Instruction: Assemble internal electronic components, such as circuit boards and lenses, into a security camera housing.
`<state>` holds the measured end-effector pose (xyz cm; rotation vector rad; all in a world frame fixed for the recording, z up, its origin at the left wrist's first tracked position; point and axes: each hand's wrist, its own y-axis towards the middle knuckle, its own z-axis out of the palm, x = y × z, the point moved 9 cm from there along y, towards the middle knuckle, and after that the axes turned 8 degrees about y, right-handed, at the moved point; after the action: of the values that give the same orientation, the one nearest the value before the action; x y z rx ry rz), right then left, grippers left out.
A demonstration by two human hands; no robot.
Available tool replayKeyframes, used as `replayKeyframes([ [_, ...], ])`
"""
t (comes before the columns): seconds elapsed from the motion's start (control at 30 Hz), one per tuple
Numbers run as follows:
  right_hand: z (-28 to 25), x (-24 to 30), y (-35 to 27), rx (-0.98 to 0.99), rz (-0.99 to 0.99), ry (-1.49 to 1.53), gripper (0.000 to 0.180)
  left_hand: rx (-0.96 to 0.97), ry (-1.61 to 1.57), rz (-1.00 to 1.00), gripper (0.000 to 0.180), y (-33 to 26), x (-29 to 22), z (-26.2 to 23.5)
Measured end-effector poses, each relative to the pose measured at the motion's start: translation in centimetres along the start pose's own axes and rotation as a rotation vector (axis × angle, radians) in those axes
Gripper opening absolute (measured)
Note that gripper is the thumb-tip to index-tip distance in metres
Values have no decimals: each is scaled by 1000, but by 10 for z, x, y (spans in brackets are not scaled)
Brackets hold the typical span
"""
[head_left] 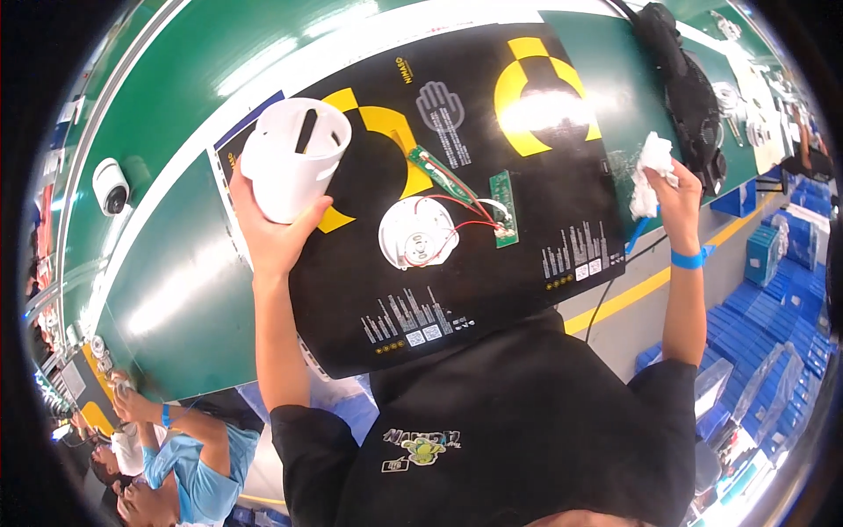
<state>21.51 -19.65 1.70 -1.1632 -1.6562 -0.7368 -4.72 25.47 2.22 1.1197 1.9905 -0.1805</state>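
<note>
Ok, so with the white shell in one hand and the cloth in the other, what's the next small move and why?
Probably bring the cloth across to the shell: the left hand holds it up off the mat, while the right hand holds the cloth far to the side.

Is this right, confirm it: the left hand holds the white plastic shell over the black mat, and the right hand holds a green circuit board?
Not quite. In the head view the right hand holds a crumpled white cloth, not a circuit board. The green circuit board lies on the black mat, wired to a round white part. The left hand does hold the white plastic shell.
</note>
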Motion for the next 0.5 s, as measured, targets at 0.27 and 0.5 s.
replayKeyframes([
  [0.27, 37, 71, -39, 103, -177, -14, 15, -60, 428, 370, 108, 6, -75, -22],
  [0.5, 148, 165, -112, 691, -655, -10, 19, 313, -194, 815, 50, -83, -231, 36],
])
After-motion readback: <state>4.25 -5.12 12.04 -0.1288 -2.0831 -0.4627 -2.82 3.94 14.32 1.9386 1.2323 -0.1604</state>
